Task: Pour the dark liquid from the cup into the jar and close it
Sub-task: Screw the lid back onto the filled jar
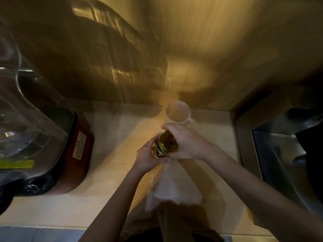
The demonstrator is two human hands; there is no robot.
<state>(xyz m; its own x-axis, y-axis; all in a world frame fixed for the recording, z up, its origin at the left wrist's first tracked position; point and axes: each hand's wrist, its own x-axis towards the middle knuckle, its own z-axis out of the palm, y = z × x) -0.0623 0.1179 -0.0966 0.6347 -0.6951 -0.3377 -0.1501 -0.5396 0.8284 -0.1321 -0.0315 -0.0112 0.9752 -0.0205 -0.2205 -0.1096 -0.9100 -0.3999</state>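
A small glass jar (160,153) with dark contents stands mid-counter, and my left hand (148,157) wraps its body from the left. A gold metal lid (168,143) sits on the jar's mouth, with my right hand (187,141) gripping its rim from the right. Just behind the hands stands the white cup (178,111), upright with its handle to the right. Its inside looks pale, and I see no dark liquid in it.
A big appliance with a clear glass jug and red-brown base (76,154) fills the left side. A steel sink (279,154) lies at the right. A white cloth (173,187) lies on the light countertop (108,137) below the jar. A wall rises behind the cup.
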